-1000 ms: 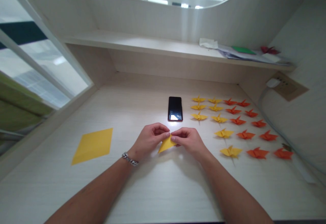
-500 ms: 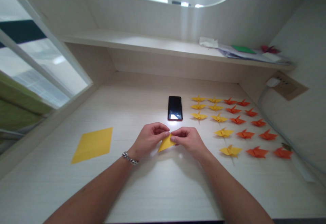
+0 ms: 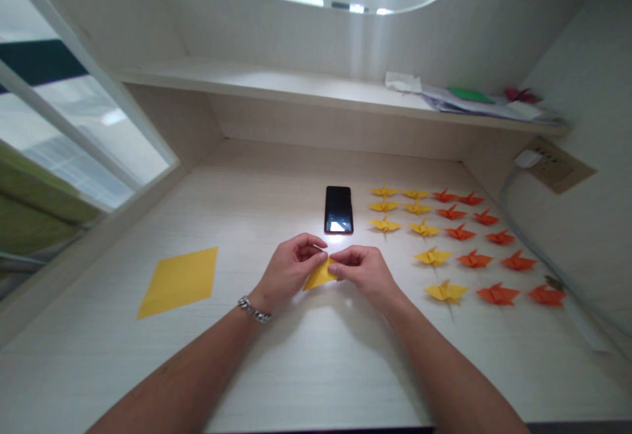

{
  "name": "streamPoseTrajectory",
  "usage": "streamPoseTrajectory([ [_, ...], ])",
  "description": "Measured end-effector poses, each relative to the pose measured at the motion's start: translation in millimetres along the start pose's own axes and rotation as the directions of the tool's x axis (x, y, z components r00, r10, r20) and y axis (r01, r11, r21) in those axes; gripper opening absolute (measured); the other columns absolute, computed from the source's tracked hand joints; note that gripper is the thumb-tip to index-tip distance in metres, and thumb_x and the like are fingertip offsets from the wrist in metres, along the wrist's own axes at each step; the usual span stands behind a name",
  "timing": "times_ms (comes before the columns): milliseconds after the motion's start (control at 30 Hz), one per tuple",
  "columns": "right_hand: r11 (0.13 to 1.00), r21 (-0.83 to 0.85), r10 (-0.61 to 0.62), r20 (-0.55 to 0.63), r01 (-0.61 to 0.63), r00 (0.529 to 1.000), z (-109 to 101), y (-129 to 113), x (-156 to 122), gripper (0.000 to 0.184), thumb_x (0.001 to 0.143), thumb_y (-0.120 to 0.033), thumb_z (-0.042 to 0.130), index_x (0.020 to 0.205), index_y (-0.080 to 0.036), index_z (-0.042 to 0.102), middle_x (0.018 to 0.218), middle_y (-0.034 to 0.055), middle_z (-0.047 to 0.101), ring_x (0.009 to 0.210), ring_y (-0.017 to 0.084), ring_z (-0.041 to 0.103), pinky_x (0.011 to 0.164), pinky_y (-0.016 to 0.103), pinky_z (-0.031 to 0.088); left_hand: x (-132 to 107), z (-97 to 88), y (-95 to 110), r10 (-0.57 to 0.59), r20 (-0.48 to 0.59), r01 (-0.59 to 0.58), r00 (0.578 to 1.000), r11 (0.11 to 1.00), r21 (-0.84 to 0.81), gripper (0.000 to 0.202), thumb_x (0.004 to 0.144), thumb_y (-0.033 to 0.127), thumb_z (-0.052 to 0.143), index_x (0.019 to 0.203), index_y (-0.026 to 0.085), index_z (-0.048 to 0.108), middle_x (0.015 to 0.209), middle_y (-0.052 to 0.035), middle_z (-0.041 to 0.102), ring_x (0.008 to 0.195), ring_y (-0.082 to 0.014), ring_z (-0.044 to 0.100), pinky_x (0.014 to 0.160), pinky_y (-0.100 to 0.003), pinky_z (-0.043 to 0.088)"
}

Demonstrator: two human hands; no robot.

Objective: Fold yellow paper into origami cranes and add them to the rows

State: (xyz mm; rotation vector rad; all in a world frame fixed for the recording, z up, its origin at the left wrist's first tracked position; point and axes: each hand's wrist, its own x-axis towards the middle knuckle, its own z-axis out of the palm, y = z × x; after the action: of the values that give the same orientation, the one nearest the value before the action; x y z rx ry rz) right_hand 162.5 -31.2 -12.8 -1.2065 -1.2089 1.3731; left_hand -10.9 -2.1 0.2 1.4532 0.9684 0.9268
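Observation:
Between my two hands is a small folded piece of yellow origami paper [image 3: 320, 276], held just over the desk. My left hand [image 3: 295, 264] pinches its upper left side between thumb and fingers; a silver chain bracelet [image 3: 254, 309] circles that wrist. On the opposite side, my right hand [image 3: 364, 271] grips the paper's right edge with thumb and forefinger. The fingers cover parts of the folds. Just beyond the hands lies a dark smartphone [image 3: 338, 209]. A flat yellow sheet [image 3: 180, 281] rests on the desk to the left.
Rows of folded yellow cranes [image 3: 433, 257] and orange cranes [image 3: 474, 259] stand on the right of the desk [image 3: 306, 368]. A cable [image 3: 533, 243] runs from the wall socket [image 3: 557, 164] down the right side. Papers [image 3: 484, 106] lie on the shelf above.
The folded paper tilts slightly, its lower tip shifting a little up and left. Both hands keep their pinch, and everything else stays in place.

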Motion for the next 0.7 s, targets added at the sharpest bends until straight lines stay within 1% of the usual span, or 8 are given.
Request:
streamPoseTrajectory([
  [167, 1.000, 0.001, 0.007, -0.004, -0.007, 1.000, 0.0, 1.5, 1.1, 0.024, 0.062, -0.025, 0.076, 0.083, -0.014, 0.073, 0.069, 0.0049, 0.071, 0.061, 0.015, 0.063, 0.060, 0.028, 0.049, -0.6, 1.1, 0.0, 0.039, -0.011, -0.039, 0.999, 0.999, 0.032, 0.019, 0.078, 0.028, 0.065, 0.091, 0.015, 0.060, 0.083, -0.0041, 0.067, 0.077, -0.0157, 0.066, 0.070, -0.026, 0.054],
  [300, 1.000, 0.019, 0.007, -0.004, -0.007, 1.000, 0.5, 1.6, 1.3, 0.027, 0.062, -0.028, 0.077, 0.085, -0.014, 0.073, 0.072, 0.0057, 0.071, 0.062, 0.016, 0.064, 0.060, 0.029, 0.051, -1.0, 1.7, -0.8, 0.067, -0.025, -0.066, 0.997, 0.996, 0.056, 0.017, 0.078, 0.026, 0.065, 0.090, 0.015, 0.061, 0.083, -0.0037, 0.067, 0.078, -0.0150, 0.065, 0.072, -0.026, 0.053],
  [467, 0.996, 0.070, 0.052, -0.021, -0.050, 0.998, 0.6, -2.0, 1.2, 0.032, 0.062, -0.034, 0.078, 0.085, -0.013, 0.071, 0.068, 0.0058, 0.070, 0.060, 0.017, 0.065, 0.060, 0.031, 0.053, 0.6, -1.8, -3.2, 0.095, -0.120, -0.086, 0.988, 0.993, 0.079, 0.019, 0.076, 0.028, 0.066, 0.089, 0.016, 0.061, 0.085, -0.0042, 0.066, 0.079, -0.0161, 0.064, 0.072, -0.028, 0.053],
  [533, 0.996, 0.074, 0.058, -0.029, -0.055, 0.998, 0.1, -3.0, 1.2, 0.033, 0.060, -0.034, 0.079, 0.083, -0.013, 0.071, 0.066, 0.0054, 0.070, 0.059, 0.017, 0.065, 0.060, 0.031, 0.053, 1.0, -2.8, -3.1, 0.086, -0.134, -0.078, 0.987, 0.995, 0.065, 0.020, 0.076, 0.029, 0.066, 0.089, 0.016, 0.061, 0.085, -0.0045, 0.066, 0.079, -0.0162, 0.064, 0.072, -0.028, 0.053],
  [600, 0.996, 0.074, 0.053, -0.036, -0.050, 0.998, -0.3, -3.2, 1.1, 0.033, 0.059, -0.035, 0.080, 0.082, -0.013, 0.071, 0.065, 0.0052, 0.070, 0.058, 0.017, 0.065, 0.060, 0.031, 0.053, 0.8, -2.7, -2.3, 0.065, -0.103, -0.061, 0.993, 0.997, 0.039, 0.021, 0.077, 0.030, 0.065, 0.092, 0.016, 0.061, 0.084, -0.0043, 0.066, 0.078, -0.0160, 0.064, 0.071, -0.027, 0.052],
  [700, 0.996, 0.083, 0.036, -0.030, -0.033, 0.999, -0.6, -2.6, 0.9, 0.032, 0.060, -0.035, 0.079, 0.082, -0.014, 0.072, 0.065, 0.0050, 0.070, 0.058, 0.016, 0.064, 0.060, 0.031, 0.053, -0.2, -1.2, -1.1, 0.025, 0.008, -0.025, 1.000, 1.000, 0.016, 0.027, 0.076, 0.032, 0.067, 0.097, 0.016, 0.061, 0.078, -0.0023, 0.064, 0.071, -0.0144, 0.062, 0.063, -0.025, 0.050],
])
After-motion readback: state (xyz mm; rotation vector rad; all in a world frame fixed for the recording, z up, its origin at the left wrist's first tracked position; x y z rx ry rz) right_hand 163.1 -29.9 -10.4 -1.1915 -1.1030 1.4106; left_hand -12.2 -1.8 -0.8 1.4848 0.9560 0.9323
